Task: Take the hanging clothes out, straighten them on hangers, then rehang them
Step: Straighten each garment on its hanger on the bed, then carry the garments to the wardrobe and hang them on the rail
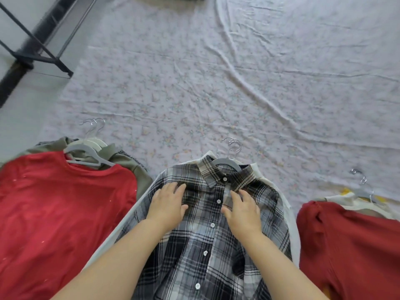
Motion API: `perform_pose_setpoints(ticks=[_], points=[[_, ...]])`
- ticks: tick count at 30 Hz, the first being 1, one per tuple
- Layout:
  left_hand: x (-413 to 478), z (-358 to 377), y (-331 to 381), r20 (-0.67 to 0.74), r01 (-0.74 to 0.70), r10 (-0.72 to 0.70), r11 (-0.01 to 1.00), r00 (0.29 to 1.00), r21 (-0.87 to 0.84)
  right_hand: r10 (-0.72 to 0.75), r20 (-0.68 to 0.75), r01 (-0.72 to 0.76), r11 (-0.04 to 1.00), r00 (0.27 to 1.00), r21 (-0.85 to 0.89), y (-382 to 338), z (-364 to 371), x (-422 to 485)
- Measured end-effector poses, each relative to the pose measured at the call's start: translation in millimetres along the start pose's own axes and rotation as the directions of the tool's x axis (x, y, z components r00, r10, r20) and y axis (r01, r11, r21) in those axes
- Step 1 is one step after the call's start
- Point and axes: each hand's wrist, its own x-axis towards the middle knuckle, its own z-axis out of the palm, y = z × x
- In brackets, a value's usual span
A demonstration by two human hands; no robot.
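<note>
A plaid shirt (207,245), checked in black, grey and white and buttoned down the front, is laid flat in the lower middle of the view. A grey hanger (227,163) is seated in its collar, with the metal hook pointing away from the person. Both hands are laid on the chest of the shirt just below the collar. The left hand (167,205) is pressed flat on the panel left of the button line and the right hand (243,211) on the panel right of it. The fingers of both are straight and slightly spread, and nothing is pinched. The button line is left showing between them. A white garment (290,213) is seen under the plaid shirt, its edge showing along both sides.

To the left, just beside the shirt, a red T-shirt (54,213) is laid on a second grey hanger (86,152), on top of an olive garment (129,161). To the right a dark red garment (346,245) is laid over a cream garment (350,199), with a metal hook (363,180) showing beyond them.

All the piles are carried by a creased, flower-printed sheet (238,83). Beyond its left edge a grey floor (21,118) is seen, on which the foot of a black metal rack (39,50) stands.
</note>
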Motion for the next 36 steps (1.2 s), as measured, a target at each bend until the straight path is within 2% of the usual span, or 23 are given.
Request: perform_pose_setpoints(ticks=[4,8,18,29,36], points=[[-50,-39,-9,-0.024,-0.006,0.006,1.0,1.0,0.002,-0.029,0.034,0.03,0.999,0.999,-0.034,-30,-26,-34],[-89,-69,-37,-0.07,0.055,-0.054,0.998,0.996,0.012,-0.092,0.058,0.095,0.994,0.994,-0.052,-69,-37,-58],[-139,-110,-166,-0.153,0.184,-0.185,0.983,0.971,-0.023,-0.24,0.075,0.249,0.956,0.968,-0.156,-198,-16,-74],[-113,-117,-351,-0.102,0.101,-0.106,0.993,0.989,-0.06,-0.225,0.1,0.239,0.959,0.969,-0.154,-375,77,-24],[-67,-88,-411,-0.146,0.05,-0.064,0.994,0.987,-0.102,-0.226,-0.001,0.219,0.945,0.974,-0.242,-428,120,64]])
